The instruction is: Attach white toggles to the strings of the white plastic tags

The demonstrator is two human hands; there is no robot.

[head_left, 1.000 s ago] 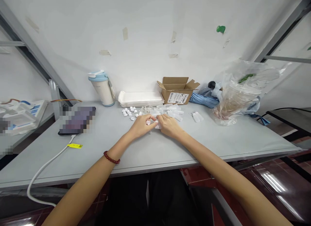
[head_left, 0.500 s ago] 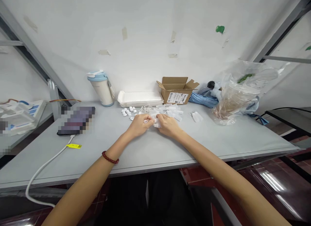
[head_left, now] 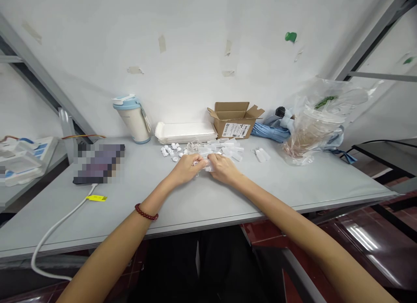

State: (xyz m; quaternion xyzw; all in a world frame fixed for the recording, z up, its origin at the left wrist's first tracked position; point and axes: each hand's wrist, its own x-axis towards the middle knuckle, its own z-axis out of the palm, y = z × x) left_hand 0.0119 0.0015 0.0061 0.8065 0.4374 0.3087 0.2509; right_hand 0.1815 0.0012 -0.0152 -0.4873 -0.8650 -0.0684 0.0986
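My left hand (head_left: 185, 167) and my right hand (head_left: 224, 168) meet over the middle of the grey table. Between their fingertips is a small whitish plastic piece (head_left: 208, 168), pinched from both sides and largely covered by the fingers. A thin white loop hangs beneath my left fingers. Just behind the hands lie thin pale cords (head_left: 194, 145) and a spread of translucent flat plastic pieces (head_left: 235, 153). Several small white parts (head_left: 167, 151) are scattered beyond my left hand. Two translucent tags (head_left: 261, 154) rest apart, to the right.
Along the wall stand a cream tumbler (head_left: 133, 122), stacked white trays (head_left: 185, 132) and an open cardboard box (head_left: 233, 122). Blue cloth (head_left: 272, 131) and a bagged cup (head_left: 321, 129) sit at right. A phone (head_left: 100, 164) with a white cable (head_left: 54, 227) occupies the left.
The whole view has shifted slightly to the left. Both hands keep their pinch on the small piece, with barely any finger movement visible.
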